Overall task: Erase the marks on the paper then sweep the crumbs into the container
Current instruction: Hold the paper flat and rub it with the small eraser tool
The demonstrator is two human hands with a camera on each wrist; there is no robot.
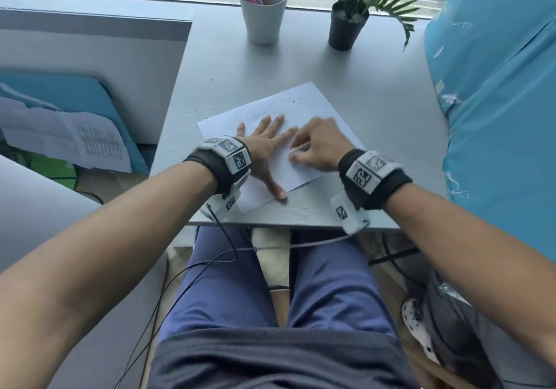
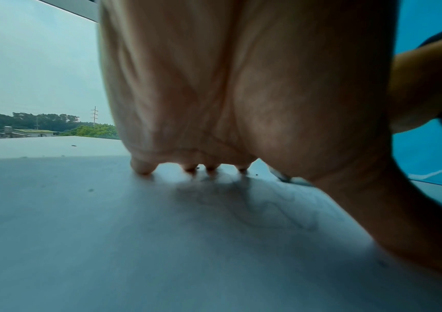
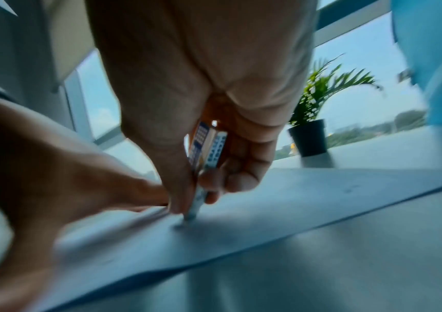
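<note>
A white sheet of paper (image 1: 304, 109) lies skewed on the grey table (image 1: 376, 112). My left hand (image 1: 264, 145) lies flat on the paper with fingers spread, pressing it down. My right hand (image 1: 316, 145) pinches an eraser (image 3: 205, 152) in a blue, white and orange sleeve, its tip touching the paper (image 3: 281, 211) beside the left hand's fingers. Faint pencil marks (image 2: 276, 211) show on the paper under the left palm. Small dark crumbs (image 1: 296, 102) dot the sheet's far part and the table to its left.
A white cup (image 1: 264, 12) of pencils and a potted plant (image 1: 349, 24) stand at the table's far edge by the window. A blue wrapped bulk (image 1: 496, 103) borders the table on the right. A partition (image 1: 90, 66) rises on the left.
</note>
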